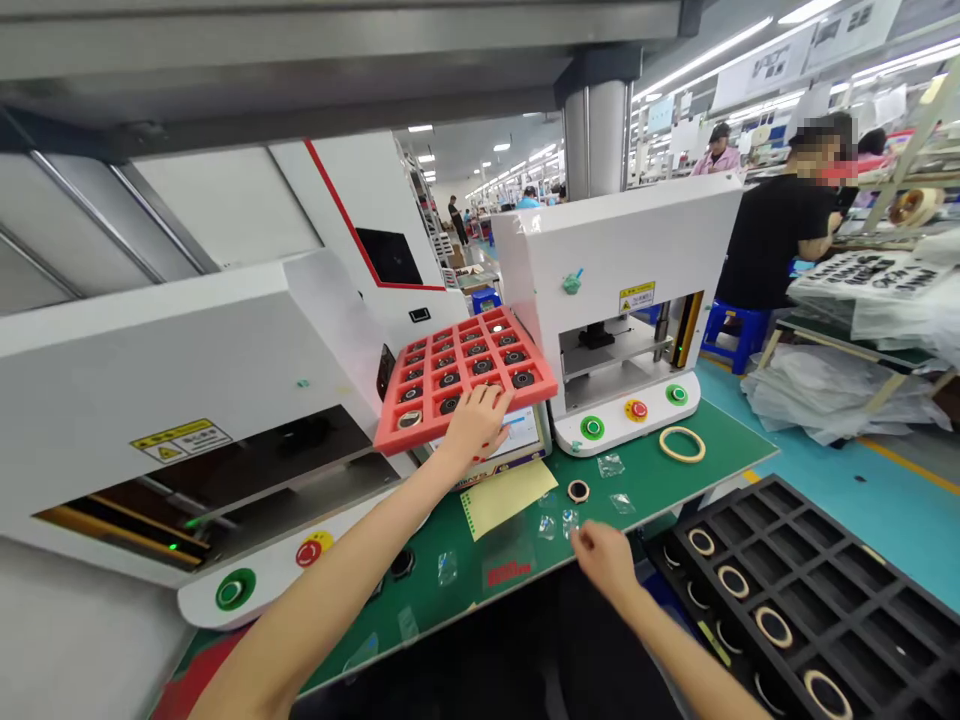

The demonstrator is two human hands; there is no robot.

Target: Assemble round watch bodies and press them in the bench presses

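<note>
My left hand (477, 425) reaches up to a red foam tray (466, 412), its fingers bent over the front edge by the front row of pockets. The tray sits tilted on top of a small display unit (523, 432). Round dark parts (523, 379) lie in its pockets. My right hand (604, 562) is closed low over the front edge of the green bench (660, 478); whatever its fingers hold is hidden. Just beyond it are a small clear film piece (570, 522) and a round watch-like part (578, 491) with a copper-coloured rim.
White press machines stand at left (225, 340) and right (622, 270), with green and red buttons. A yellow sheet (510, 497) and a cream ring (682, 444) lie on the bench. A black tray (817, 560) with ringed parts stands lower right. A person (780, 230) sits beyond.
</note>
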